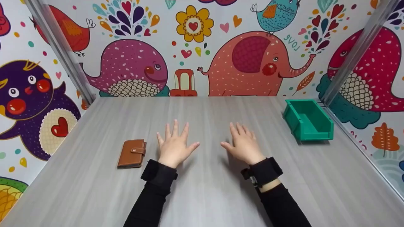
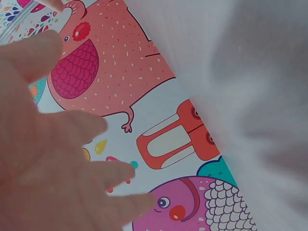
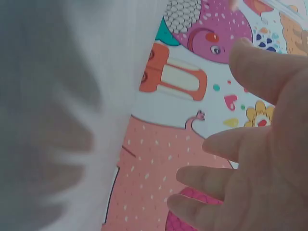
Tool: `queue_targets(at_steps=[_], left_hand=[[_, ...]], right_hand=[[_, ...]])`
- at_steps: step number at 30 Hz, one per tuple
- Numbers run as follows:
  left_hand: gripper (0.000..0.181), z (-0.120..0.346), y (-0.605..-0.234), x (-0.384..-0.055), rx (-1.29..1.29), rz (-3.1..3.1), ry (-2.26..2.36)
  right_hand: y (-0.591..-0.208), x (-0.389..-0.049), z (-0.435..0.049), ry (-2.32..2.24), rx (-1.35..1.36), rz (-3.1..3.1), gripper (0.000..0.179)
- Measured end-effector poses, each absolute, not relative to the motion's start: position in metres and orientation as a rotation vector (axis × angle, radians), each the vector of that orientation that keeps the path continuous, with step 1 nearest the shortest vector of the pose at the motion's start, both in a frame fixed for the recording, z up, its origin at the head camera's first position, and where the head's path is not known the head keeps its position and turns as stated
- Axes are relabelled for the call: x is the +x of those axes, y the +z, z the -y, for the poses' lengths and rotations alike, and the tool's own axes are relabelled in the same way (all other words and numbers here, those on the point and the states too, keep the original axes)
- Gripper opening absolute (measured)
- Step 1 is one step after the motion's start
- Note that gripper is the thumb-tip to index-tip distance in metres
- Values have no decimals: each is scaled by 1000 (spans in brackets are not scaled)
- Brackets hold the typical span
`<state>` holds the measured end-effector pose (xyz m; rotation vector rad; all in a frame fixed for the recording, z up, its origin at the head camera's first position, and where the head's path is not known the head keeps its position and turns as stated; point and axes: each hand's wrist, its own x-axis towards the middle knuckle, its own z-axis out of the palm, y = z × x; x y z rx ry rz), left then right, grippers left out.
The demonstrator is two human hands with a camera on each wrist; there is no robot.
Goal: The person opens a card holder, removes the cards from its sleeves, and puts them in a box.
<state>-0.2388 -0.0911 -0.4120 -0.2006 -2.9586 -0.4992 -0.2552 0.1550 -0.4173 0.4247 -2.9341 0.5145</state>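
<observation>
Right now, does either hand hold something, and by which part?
Nothing: the left hand and right hand are empty; neither touches the brown wallet or green storage bin.

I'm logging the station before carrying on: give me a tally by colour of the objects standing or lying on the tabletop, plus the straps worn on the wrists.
Brown: 1 (wallet)
Green: 1 (open bin)
Black: 2 (left wrist strap, right wrist strap)
Total: 4
</observation>
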Motion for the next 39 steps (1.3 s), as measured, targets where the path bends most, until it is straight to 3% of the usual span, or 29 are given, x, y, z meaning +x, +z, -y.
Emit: queue_targets(at_steps=[10,20,30,39], left_hand=[[66,116,-405,-240,-281,2938,-608],[55,173,-396,-242,-225,2953,-638],[48,229,-396,-230,-206,2930,-696],[55,261,-399,-228,-135,3050,-752]], right_hand=[[-424,-247,-112,523,639,2864,59],[-412,-247,-66,580,867,2842,35],[-417,-245,-24,675,948,2902,28],[-422,-237,7,490,1047,2982,24]])
